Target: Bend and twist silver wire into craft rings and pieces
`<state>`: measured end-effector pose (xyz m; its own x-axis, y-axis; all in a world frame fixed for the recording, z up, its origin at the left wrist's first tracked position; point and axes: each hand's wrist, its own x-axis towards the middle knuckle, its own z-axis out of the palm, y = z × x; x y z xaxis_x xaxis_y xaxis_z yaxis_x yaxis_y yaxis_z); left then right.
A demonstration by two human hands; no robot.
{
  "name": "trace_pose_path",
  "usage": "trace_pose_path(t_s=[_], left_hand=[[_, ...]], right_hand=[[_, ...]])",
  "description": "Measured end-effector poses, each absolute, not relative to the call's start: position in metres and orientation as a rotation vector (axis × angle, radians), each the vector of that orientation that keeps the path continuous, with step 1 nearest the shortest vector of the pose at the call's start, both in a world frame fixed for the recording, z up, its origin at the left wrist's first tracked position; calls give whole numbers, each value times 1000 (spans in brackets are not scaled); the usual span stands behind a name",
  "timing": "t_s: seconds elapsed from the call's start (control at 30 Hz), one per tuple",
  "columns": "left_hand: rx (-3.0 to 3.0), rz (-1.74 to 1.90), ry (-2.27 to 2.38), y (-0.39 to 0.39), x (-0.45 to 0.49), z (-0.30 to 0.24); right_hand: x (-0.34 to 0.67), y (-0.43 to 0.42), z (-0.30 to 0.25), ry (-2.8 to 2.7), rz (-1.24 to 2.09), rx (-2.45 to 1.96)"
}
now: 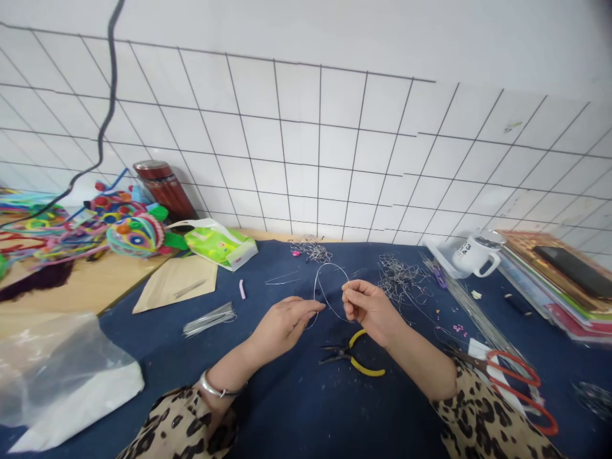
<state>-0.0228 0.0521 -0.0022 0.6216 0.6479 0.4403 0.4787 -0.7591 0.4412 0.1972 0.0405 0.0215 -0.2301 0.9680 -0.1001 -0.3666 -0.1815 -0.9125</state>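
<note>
taking the thin wire (329,264) as the clock's centre, a bundle of straight metal wires (208,320) lies toward nine o'clock on the dark blue cloth (287,414) over the desk (112,284), a short pale pink tube (242,289) just beyond it. at eight o'clock is the left hand (282,325), a silver bracelet (209,386) at its wrist; its fingers lie close together, stretched to the wire, and i cannot tell whether they grip it. the thin wire sits between the two hands, over the cloth: bright, silvery, bent into a rounded loop peaking at twelve, one strand dropping by the left fingertips, another crossing it and curving down to five. yellow-handled pliers (345,352) lie at five o'clock, handles spread. toward four is the right hand (370,309), thumb and forefinger pinched narrow on the wire. a grey wire tangle (401,279) lies at three, and orange-handled scissors (515,378) at four, beside the right sleeve (482,405).
</note>
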Motion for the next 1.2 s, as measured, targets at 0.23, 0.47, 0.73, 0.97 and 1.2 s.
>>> trace_pose_path(t_s=[0.23, 0.47, 0.73, 0.97, 1.2], left_hand=[[2793, 1008, 821, 63, -34, -6], [2879, 1008, 771, 62, -35, -4], [2990, 1072, 738, 60, -36, -2], [3154, 1014, 805, 51, -36, 11], [3266, 810, 580, 43, -30, 24]], right_hand=[[205, 44, 28, -1057, 1750, -878], [224, 50, 41, -1188, 1846, -885], [232, 51, 47, -1267, 1860, -894], [236, 54, 45, -1311, 1843, -927], [228, 51, 42, -1322, 1816, -964]])
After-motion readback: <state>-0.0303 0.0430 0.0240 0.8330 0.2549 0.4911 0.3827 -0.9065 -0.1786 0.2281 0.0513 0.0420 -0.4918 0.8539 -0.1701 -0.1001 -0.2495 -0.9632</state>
